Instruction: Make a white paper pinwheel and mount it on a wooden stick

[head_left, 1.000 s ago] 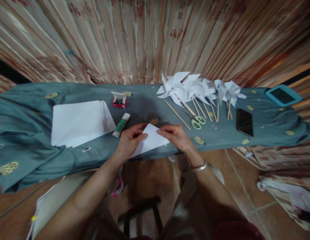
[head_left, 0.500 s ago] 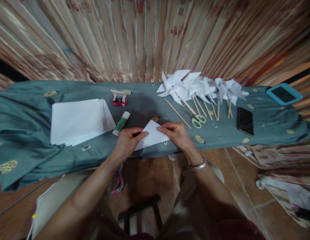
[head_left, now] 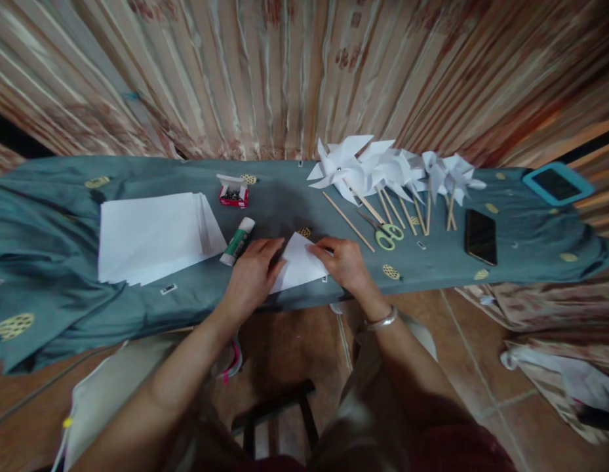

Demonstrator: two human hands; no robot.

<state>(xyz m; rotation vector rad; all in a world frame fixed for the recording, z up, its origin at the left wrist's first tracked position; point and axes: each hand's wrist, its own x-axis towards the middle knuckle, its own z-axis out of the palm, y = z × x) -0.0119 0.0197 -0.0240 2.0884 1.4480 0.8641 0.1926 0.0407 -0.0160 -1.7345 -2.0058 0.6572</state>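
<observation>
Your fingers [head_left: 320, 248] press the paper [head_left: 300, 263] flat, its tip pointing away, on the teal cloth [head_left: 63, 262] before curtains [head_left: 284, 72].

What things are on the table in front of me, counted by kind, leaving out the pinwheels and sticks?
Folded paper under both hands: 1
Stack of white paper: 1
Glue stick: 1
Red box of pins: 1
Scissors: 1
Black phone: 1
Tablet in a blue case: 1
Total: 7
</observation>
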